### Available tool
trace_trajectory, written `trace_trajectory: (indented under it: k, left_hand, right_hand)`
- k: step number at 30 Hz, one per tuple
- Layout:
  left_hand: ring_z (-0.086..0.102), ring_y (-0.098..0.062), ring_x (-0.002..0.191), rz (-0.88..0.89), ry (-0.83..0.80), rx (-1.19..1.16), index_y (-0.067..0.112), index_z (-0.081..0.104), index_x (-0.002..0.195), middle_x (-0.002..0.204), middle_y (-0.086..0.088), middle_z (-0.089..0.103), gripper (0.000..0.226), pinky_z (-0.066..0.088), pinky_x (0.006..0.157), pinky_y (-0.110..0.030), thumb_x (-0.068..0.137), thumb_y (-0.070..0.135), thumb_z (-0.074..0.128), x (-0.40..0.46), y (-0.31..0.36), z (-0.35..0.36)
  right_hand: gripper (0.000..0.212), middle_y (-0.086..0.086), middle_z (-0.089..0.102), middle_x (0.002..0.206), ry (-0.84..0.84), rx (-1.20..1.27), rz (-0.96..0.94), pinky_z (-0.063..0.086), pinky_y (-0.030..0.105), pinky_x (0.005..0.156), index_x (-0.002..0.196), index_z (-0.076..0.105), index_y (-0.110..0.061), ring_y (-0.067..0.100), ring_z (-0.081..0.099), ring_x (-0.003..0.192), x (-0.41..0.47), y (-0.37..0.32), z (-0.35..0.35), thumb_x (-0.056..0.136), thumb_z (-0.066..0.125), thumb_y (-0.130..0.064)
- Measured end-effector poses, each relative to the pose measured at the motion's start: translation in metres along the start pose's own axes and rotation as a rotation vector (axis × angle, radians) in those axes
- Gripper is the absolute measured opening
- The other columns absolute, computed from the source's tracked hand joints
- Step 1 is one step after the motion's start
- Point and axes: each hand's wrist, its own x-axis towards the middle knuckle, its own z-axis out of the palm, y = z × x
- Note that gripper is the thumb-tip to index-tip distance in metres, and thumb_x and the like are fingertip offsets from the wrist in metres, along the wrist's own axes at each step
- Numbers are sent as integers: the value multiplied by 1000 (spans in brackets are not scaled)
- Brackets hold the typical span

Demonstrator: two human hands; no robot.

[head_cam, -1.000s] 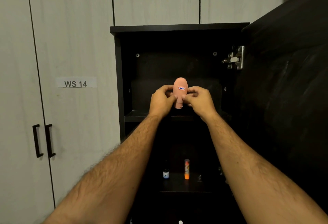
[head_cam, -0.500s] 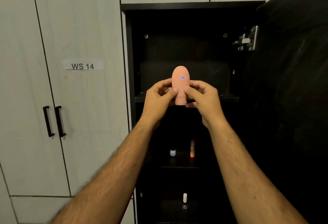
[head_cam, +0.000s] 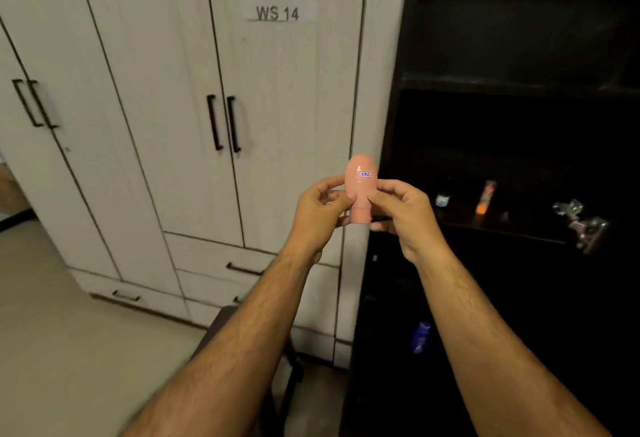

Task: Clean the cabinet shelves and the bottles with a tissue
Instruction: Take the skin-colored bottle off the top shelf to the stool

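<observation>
Pink egg-shaped plastic bottle [head_cam: 360, 187] upright, long axis vertical, held in the air left of the dark cabinet shelf [head_cam: 502, 225] | left hand [head_cam: 320, 211] and right hand [head_cam: 403, 211] fingers pinch its sides, equally near; no tissue visible

Four bottles [head_cam: 360, 187], two hands [head_cam: 320, 209], one hinge [head_cam: 581, 221].

Single head view, looking forward-down, close on raised hands; white wardrobe [head_cam: 207, 124] left, dark cabinet [head_cam: 502, 124] right.
</observation>
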Motion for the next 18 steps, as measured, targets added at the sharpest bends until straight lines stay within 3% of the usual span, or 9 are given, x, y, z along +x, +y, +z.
trace_trajectory:
  k: [4, 11, 15, 18]
  left_hand:
    - [70, -14, 87, -77, 57, 14, 14, 58, 123, 106, -21, 67, 32, 55, 67, -22, 93, 6, 60, -29, -17, -54]
    - [72, -15, 89, -247, 175, 51, 11, 55, 129, 103, -14, 71, 36, 56, 66, -23, 94, 9, 59, -79, -68, -139]
    - [72, -17, 88, -278, 182, 55, 15, 54, 128, 99, -8, 71, 35, 58, 68, -27, 94, 9, 58, -95, -88, -165]
    - [72, -18, 90, -366, 245, 52, 13, 55, 128, 102, -9, 71, 36, 58, 70, -29, 93, 9, 59, -100, -113, -191]
  right_hand:
    - [19, 2, 71, 103, -64, -1, 82, 55, 25, 59, 111, 65, -19, 15, 72, 84, -21, 31, 50, 92, 64, -20]
    - [18, 7, 72, 96, -199, -28, 266, 57, 29, 60, 109, 67, -15, 15, 70, 78, -59, 97, 125, 93, 61, -15]
    - [22, 6, 72, 100, -246, -60, 329, 59, 32, 66, 113, 66, -14, 20, 71, 87, -66, 123, 146, 92, 61, -19]
    - [24, 5, 72, 102, -307, -75, 410, 56, 29, 62, 114, 66, -14, 19, 72, 88, -67, 155, 170, 91, 65, -21]
